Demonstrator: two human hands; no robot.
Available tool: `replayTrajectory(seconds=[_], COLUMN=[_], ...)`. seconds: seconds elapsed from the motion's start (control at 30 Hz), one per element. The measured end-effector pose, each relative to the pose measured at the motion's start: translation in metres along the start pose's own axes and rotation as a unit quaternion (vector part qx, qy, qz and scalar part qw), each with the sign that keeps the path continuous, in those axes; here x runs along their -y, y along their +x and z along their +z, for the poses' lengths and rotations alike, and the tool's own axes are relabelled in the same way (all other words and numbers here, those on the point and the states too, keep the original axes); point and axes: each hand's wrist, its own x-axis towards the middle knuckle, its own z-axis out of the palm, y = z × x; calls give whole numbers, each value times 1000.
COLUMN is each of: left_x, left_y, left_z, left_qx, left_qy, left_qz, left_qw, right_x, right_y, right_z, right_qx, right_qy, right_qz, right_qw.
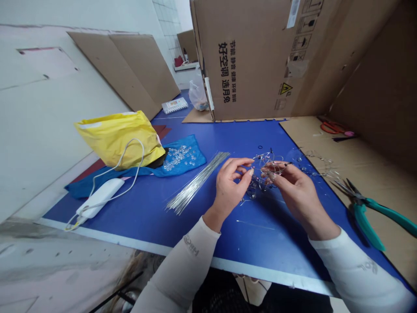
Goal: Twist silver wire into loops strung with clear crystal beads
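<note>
Between my hands, above the blue table (202,230), is a tangled piece of silvery wire strung with clear beads (260,174). My right hand (298,191) grips it from the right, thumb and fingers closed on the wires. At its left side my left hand (233,180) has thumb and forefinger brought close together on a thin wire end; the exact contact is too small to see clearly. To the left of my left hand lies a bundle of straight metal wires (197,182). A single loose wire (256,224) rests near the table's front.
Teal-handled pliers (361,204) and orange-handled scissors (334,127) lie on cardboard at right. More beaded wire (316,163) sits beside my right hand. Clear beads (180,156) lie on blue cloth, by a yellow bag (124,139) and white power strip (100,198). A large carton (254,61) stands behind.
</note>
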Motion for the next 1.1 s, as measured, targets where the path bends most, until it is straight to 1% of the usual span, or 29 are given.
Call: replayTrajectory(seconds=[0.07, 0.1, 0.27, 0.37, 0.5, 0.63, 0.73, 0.87, 1.0, 1.1], left_x=[-1, -1, -6, -6, -6, -8, -9, -7, -2, 0], left_y=[1, 2, 1, -1, -2, -3, -2, -1, -1, -1], left_z=[0, 0, 0, 2, 3, 2, 0, 0, 2, 3], left_qx=[-12, -6, 62, 71, 56, 10, -16, -5, 4, 1], left_qy=[38, 52, 100, 120, 117, 105, 120, 155, 187, 187], left_qz=[26, 38, 80, 94, 102, 94, 108, 131, 129, 119], left_qw=[999, 998, 990, 986, 986, 990, 987, 979, 974, 975], right_x=[0, 0, -1, -1, 3, 9, 12, 9, 5, 4], right_y=[0, 0, 0, 1, 2, 2, 2, 2, 1, 1], right_z=[0, 0, -1, -2, -1, 1, 1, 0, 0, 0], right_qx=[4, 4, 9, 17, 10, 19, 26, 29, 31, 45], right_qy=[4, 2, -26, -23, 32, 80, 92, 76, 52, 41], right_qz=[6, 8, 2, 5, 47, 91, 106, 93, 69, 57], right_qw=[1000, 1000, 1000, 1000, 998, 992, 990, 992, 996, 997])
